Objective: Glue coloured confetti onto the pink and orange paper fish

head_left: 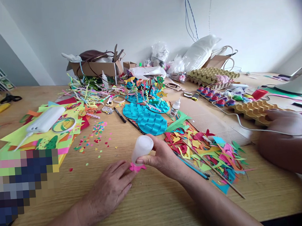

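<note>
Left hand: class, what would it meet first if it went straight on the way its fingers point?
The left hand would likely meet the pink piece first, right in front of it; whether they touch is hard to tell.

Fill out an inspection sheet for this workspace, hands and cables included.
Surface: wooden table, strewn with craft materials.
Job's things: white bottle, tipped base-up at a pink cutout.
Clutter: paper scraps to the right, confetti to the left.
Hands: right hand grips the bottle; left hand has fingertips by the cutout, exact contact unclear.
Cables: white cable loops past an egg tray; blue cables hang against the wall.
Surroundings: another person's hand, blurred, at the egg tray.
</note>
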A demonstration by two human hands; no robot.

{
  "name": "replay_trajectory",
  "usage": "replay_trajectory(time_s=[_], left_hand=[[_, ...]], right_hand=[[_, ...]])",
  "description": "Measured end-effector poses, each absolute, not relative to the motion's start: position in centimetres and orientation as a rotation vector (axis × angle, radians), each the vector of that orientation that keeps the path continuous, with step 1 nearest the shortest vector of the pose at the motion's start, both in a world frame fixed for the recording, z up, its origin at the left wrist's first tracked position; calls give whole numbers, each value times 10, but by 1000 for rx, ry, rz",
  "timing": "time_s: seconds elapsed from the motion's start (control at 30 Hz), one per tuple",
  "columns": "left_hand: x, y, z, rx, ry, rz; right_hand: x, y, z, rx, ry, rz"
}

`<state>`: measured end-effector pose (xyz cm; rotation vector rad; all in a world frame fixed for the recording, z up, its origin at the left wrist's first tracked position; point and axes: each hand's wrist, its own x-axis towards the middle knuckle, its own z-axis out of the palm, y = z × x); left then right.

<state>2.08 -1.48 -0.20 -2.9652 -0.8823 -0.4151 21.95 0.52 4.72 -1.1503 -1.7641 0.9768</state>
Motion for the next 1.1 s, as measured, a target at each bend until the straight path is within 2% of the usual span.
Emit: replay_trajectory(time_s=[0.37,0.6,1.1], left_hand=[[21,-14,-1,-2938,-871,-369],[21,-15,-1,-2903,-827,-353],[18,-13,-12,-2890,-807,-434]], right_hand=[[234,4,54,-1102,-1768,1214],[234,3,55,-1063,-1598,1136],[228,2,50,-1207,-1824,881]])
